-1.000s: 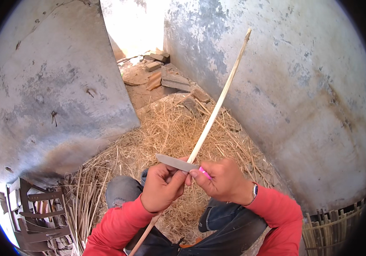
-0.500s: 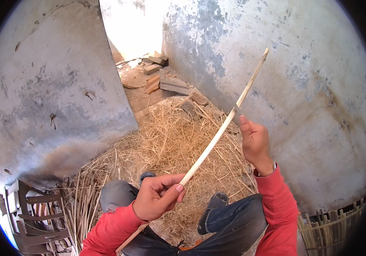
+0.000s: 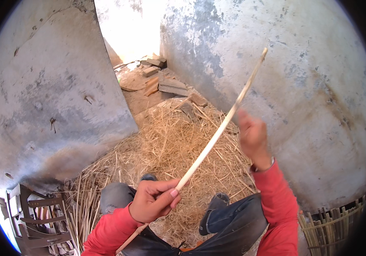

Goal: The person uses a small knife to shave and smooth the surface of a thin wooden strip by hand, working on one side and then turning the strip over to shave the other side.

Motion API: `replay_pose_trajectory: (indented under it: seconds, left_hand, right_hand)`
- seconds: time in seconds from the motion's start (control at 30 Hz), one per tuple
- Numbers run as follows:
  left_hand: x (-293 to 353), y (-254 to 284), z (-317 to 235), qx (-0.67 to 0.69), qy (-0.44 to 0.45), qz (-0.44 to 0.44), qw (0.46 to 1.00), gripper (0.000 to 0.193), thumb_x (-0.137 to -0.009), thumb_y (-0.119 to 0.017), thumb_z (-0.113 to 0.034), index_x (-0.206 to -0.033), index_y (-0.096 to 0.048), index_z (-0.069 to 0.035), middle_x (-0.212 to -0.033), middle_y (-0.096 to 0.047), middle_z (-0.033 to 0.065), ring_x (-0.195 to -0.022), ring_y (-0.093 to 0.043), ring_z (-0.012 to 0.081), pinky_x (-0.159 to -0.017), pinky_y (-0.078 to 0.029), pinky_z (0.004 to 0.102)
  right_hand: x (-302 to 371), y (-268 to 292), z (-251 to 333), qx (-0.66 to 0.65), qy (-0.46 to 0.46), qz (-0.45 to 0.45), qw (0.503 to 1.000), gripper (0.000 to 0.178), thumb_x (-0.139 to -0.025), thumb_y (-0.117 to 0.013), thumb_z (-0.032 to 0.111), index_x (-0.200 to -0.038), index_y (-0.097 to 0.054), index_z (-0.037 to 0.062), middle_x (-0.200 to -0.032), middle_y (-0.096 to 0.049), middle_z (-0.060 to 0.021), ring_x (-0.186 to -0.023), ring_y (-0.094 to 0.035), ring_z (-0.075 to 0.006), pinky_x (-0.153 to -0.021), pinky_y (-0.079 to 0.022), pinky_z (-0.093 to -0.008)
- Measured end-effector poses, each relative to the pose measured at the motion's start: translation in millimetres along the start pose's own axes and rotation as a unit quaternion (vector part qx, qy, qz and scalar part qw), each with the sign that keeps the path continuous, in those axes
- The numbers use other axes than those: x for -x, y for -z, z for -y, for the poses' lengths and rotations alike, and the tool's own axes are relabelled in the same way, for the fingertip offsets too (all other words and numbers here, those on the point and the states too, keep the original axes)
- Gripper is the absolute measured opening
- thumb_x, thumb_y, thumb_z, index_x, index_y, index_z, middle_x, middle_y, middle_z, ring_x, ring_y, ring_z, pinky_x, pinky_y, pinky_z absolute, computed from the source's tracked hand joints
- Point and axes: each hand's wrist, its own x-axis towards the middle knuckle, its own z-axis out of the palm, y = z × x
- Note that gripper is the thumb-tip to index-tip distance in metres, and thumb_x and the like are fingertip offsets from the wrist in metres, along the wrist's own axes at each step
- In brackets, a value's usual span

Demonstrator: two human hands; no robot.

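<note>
A long pale wooden stick (image 3: 211, 143) slants up and away to the right, peeled smooth along its middle, with a rougher far end. My left hand (image 3: 156, 197) is closed around its lower part, thumb on top; the tail of the stick runs back beneath my left forearm. Beside the upper half, my right hand (image 3: 253, 134) is closed in a fist and smeared by motion. A thin grey blade, apparently a knife (image 3: 237, 105), crosses the stick by the right thumb; its handle is hidden in the fist.
Straw-like shavings (image 3: 170, 136) cover the floor between my legs (image 3: 234, 217). Long strips (image 3: 87, 205) lie at the left near a dark broken chair (image 3: 42, 217). Bricks and tiles (image 3: 172, 86) are piled ahead, a worn wall (image 3: 302, 98) rises on the right, and a slatted basket (image 3: 330, 230) stands lower right.
My right hand has shifted slightly left and upward along the stick, and is now blurred. The left hand and the stick have moved a little left.
</note>
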Motion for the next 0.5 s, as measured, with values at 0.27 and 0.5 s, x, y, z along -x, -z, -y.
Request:
replay_pose_trajectory:
  seconds: [0.27, 0.5]
  left_hand:
    - [-3, -3, 6, 0.05, 0.022, -0.039, 0.998, 0.035, -0.106, -0.056, -0.01, -0.138, -0.063, 0.004, -0.075, -0.064, 0.003, -0.05, -0.046, 0.004, -0.046, -0.033, 0.0202]
    - [-17, -11, 12, -0.058, -0.005, -0.041, 0.997, 0.037, -0.107, -0.057, -0.009, -0.142, -0.06, 0.002, -0.09, -0.07, 0.0072, -0.053, -0.048, 0.0041, -0.049, -0.038, 0.0207]
  right_hand:
    - [-2, 36, -38, -0.279, -0.202, -0.045, 0.938, 0.054, -0.109, -0.049, 0.051, -0.07, -0.041, 0.0141, -0.057, -0.039, 0.0049, -0.044, -0.033, -0.0068, -0.041, -0.026, -0.0267]
    - [28, 3, 43, -0.25, -0.15, 0.138, 0.946, 0.038, -0.096, -0.078, 0.03, -0.08, -0.052, 0.0081, -0.066, -0.047, 0.0036, -0.055, -0.038, -0.0052, -0.051, -0.033, -0.0246]
